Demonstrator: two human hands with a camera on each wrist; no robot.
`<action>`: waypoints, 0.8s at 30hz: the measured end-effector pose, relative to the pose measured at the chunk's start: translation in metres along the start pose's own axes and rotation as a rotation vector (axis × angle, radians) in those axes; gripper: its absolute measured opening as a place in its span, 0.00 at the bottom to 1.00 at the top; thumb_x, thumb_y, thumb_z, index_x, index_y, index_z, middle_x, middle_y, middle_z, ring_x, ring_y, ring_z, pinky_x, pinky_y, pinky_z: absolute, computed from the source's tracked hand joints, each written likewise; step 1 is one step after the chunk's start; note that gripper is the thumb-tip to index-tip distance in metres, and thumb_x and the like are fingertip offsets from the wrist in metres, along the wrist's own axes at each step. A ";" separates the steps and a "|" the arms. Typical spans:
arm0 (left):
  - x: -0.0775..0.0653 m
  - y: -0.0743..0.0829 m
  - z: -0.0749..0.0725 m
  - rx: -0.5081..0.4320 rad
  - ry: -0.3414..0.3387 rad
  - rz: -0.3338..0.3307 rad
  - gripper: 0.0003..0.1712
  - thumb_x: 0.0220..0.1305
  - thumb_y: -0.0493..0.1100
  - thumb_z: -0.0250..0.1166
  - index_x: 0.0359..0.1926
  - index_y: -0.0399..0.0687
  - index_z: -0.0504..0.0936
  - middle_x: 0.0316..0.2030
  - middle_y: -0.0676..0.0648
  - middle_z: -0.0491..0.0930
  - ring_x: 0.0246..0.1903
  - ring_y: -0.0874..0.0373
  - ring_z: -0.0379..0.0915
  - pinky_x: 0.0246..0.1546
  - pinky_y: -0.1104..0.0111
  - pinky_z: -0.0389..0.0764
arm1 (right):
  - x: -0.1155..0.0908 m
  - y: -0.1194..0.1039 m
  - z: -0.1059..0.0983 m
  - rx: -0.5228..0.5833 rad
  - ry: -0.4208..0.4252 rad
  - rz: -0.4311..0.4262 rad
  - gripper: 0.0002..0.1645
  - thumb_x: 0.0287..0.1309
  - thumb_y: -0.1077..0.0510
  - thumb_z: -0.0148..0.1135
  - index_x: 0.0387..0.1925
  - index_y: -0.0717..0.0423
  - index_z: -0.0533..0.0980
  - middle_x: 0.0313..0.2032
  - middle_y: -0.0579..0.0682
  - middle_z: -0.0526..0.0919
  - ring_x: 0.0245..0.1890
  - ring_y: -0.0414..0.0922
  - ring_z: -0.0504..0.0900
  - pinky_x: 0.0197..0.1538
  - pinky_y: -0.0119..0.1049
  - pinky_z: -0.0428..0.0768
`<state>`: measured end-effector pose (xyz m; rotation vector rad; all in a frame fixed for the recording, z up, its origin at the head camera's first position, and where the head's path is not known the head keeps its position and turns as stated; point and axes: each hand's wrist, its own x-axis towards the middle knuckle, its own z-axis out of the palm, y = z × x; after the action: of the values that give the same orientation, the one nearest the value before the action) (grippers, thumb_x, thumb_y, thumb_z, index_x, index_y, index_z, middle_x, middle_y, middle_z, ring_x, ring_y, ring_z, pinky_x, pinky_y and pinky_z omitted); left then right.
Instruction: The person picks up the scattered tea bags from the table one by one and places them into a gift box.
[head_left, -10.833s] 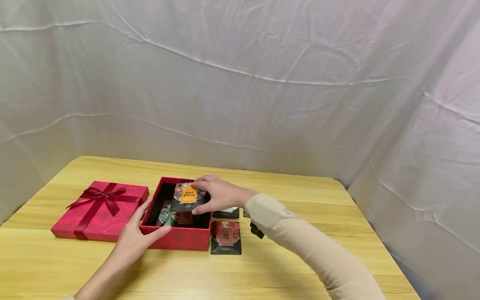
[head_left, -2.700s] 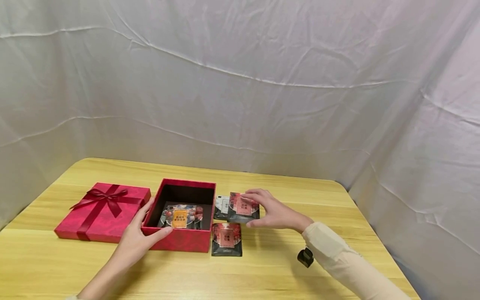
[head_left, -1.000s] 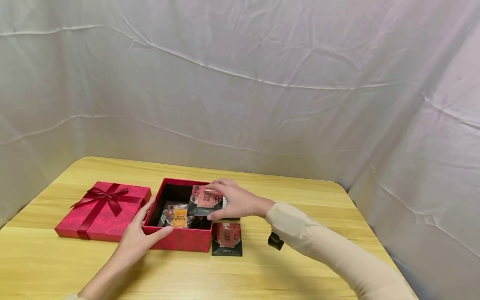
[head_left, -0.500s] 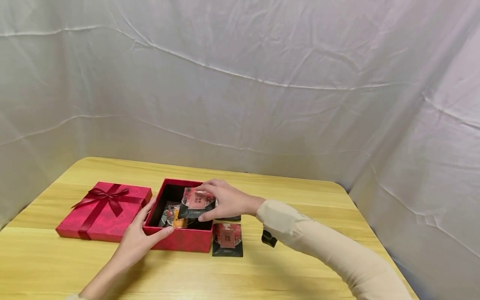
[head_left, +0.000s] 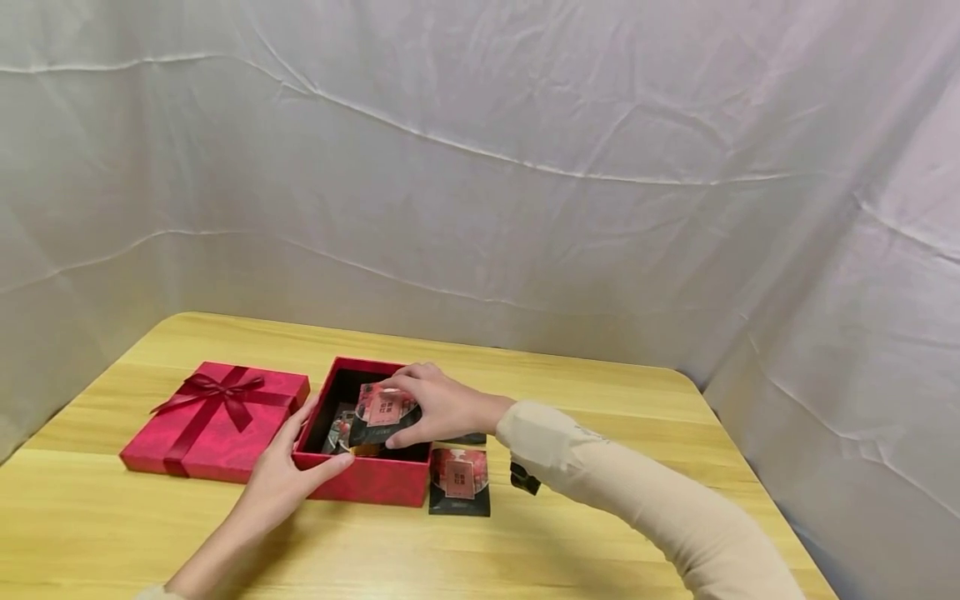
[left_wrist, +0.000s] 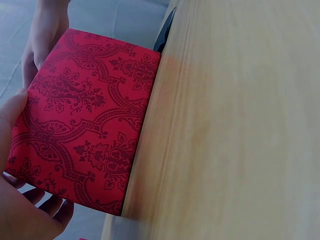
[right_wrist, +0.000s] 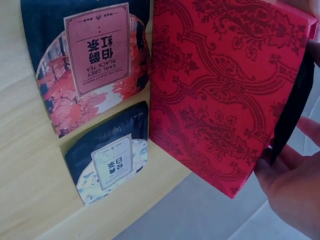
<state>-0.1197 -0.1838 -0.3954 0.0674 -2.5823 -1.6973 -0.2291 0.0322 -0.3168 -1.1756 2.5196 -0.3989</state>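
My left hand [head_left: 288,471] grips the near left corner of an open red patterned gift box [head_left: 367,485], thumb at the front rim and fingers along the left side. My right hand [head_left: 442,408] pinches a black tea packet [head_left: 382,412] with a pink label, held tilted within the box opening. In the right wrist view only its dark edge shows beyond the box wall. Below it, another packet [head_left: 341,429] partly shows inside the box; the rest is hidden. On the table right of the box lie an Earl Grey tea packet [right_wrist: 102,60] and a white tea packet [right_wrist: 112,165].
The red box lid [head_left: 251,446] with a dark red ribbon bow [head_left: 217,390] lies on the wooden table [head_left: 570,542], just left of the box. A pale cloth [head_left: 480,167] hangs behind the table and at its sides.
My right hand has taken a pink-labelled packet from the table right of the box, carried it left over the box and lowered it inside. Earlier it held the orange-labelled packet there. My left hand stays put.
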 end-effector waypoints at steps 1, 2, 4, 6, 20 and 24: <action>0.000 0.000 0.000 0.001 0.001 0.000 0.55 0.57 0.51 0.71 0.76 0.50 0.47 0.70 0.32 0.52 0.66 0.34 0.51 0.57 0.35 0.60 | 0.001 -0.001 0.000 -0.001 -0.002 0.002 0.45 0.53 0.41 0.68 0.71 0.44 0.62 0.67 0.49 0.62 0.66 0.45 0.58 0.63 0.43 0.66; 0.000 0.000 0.000 0.001 0.001 0.000 0.55 0.57 0.51 0.71 0.76 0.50 0.47 0.70 0.32 0.52 0.66 0.34 0.51 0.57 0.35 0.60 | 0.002 -0.001 0.001 -0.001 -0.004 0.006 0.45 0.53 0.41 0.68 0.71 0.44 0.62 0.67 0.49 0.62 0.66 0.45 0.58 0.63 0.43 0.66; 0.000 0.000 0.000 0.001 0.003 0.002 0.55 0.57 0.51 0.71 0.76 0.50 0.48 0.70 0.32 0.53 0.66 0.34 0.52 0.57 0.35 0.60 | 0.004 -0.003 0.001 -0.011 -0.009 0.010 0.45 0.54 0.41 0.68 0.71 0.43 0.62 0.67 0.49 0.61 0.66 0.45 0.57 0.64 0.44 0.65; 0.000 0.001 0.000 0.000 0.003 0.005 0.55 0.56 0.51 0.71 0.76 0.49 0.48 0.70 0.32 0.53 0.66 0.34 0.52 0.57 0.35 0.60 | 0.006 -0.004 0.001 -0.024 -0.013 0.008 0.45 0.54 0.41 0.68 0.71 0.43 0.62 0.68 0.49 0.61 0.67 0.45 0.57 0.64 0.44 0.64; 0.001 -0.001 0.000 0.012 0.009 0.024 0.55 0.57 0.53 0.71 0.76 0.50 0.48 0.71 0.34 0.51 0.68 0.33 0.47 0.58 0.33 0.57 | 0.020 -0.011 0.010 -0.102 -0.038 -0.020 0.44 0.55 0.40 0.67 0.71 0.45 0.62 0.68 0.50 0.61 0.67 0.45 0.57 0.66 0.42 0.63; 0.001 -0.002 0.000 0.005 0.020 0.037 0.54 0.57 0.52 0.71 0.76 0.50 0.49 0.71 0.34 0.53 0.67 0.34 0.49 0.58 0.35 0.58 | 0.023 -0.011 0.012 -0.123 -0.034 -0.034 0.43 0.55 0.41 0.67 0.70 0.47 0.64 0.67 0.50 0.63 0.67 0.45 0.58 0.66 0.40 0.63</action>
<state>-0.1210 -0.1844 -0.3970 0.0360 -2.5573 -1.6697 -0.2312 0.0063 -0.3273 -1.2607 2.5289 -0.2336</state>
